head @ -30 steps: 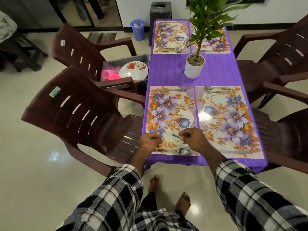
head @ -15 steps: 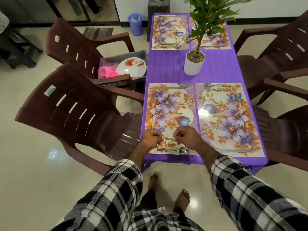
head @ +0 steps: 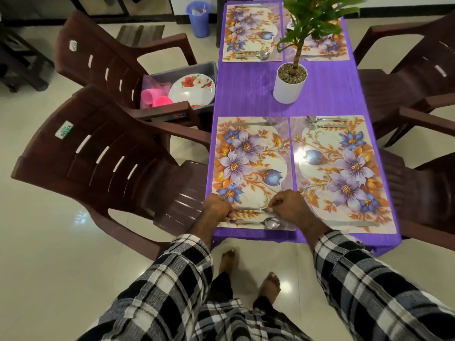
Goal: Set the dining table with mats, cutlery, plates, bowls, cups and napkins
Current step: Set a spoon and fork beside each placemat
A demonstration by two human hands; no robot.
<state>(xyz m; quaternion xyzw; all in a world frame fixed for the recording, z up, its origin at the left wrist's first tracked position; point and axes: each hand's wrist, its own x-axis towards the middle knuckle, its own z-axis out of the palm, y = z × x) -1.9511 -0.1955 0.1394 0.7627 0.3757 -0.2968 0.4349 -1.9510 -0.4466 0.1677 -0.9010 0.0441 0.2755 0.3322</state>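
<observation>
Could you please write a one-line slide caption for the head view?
Both hands, left and right, set a fork beside a spoon on a floral mat.

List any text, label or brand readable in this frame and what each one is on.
Green and white sticker on the near dark brown plastic chair: its larger line looks like "OSWAL", uncertain; the smaller print is unreadable.
White sticker on the far dark brown plastic chair: too blurred to read.
No other text is visible.

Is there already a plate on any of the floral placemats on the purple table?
No: the white flowered plate lies in the grey tub on the brown chair, beside the table.
</observation>
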